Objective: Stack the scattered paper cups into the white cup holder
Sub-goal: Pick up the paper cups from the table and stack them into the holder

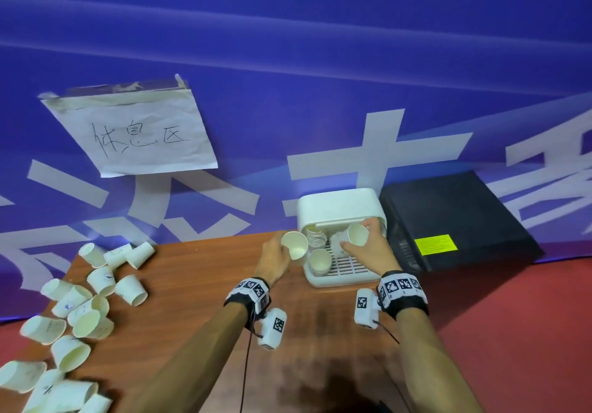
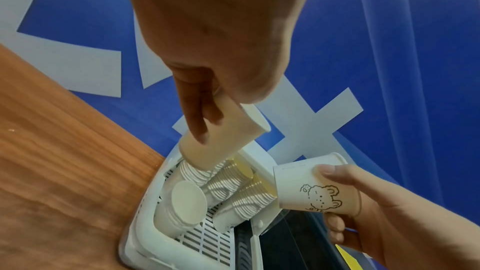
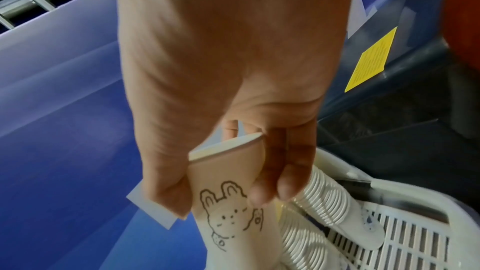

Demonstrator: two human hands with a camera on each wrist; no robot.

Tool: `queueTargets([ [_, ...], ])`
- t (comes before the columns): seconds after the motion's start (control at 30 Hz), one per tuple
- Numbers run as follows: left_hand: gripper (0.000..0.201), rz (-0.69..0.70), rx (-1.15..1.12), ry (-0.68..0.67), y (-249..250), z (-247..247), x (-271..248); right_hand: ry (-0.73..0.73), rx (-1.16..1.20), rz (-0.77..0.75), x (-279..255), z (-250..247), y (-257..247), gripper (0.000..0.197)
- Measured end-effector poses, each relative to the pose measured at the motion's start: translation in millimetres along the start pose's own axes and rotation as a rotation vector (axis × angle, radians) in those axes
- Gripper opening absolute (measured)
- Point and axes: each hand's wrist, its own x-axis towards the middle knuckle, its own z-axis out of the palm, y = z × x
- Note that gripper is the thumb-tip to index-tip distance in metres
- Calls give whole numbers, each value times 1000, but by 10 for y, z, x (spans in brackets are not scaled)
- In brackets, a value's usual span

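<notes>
With the left hand [image 1: 275, 260] gripping 1 plain paper cup [image 1: 295, 246] and the right hand [image 1: 368, 246] a bear-drawn cup [image 2: 306, 187] at the white cup holder [image 1: 339, 207], misaligned tilted cups could jam or topple the leaning stacks [image 2: 228, 184].

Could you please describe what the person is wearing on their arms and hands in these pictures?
Both forearms are bare, with no sleeves or gloves. The left hand and right hand each have a black wrist strap carrying white blocks printed with black square-pattern markers. A white camera pod bearing the same kind of marker hangs from each strap, and a thin black cable trails back from each.
</notes>
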Motion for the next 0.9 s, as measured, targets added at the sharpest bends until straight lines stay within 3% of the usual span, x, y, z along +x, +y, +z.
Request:
queueTargets([
  [0.13, 30, -59, 123, -14, -21, 277, 110, -49, -61, 7, 36, -113, 184, 61],
  [0.47, 52, -139, 377, -118, 259, 513, 151, -69, -15, 16, 127, -210, 285, 60],
  [0.7, 54, -158, 508, -233, 188, 742, 346, -48, 47, 38, 263, -149, 351, 67],
  [0.9, 47, -215, 504, -307, 120, 928, 473, -113, 59, 43, 303, -21, 427, 65],
])
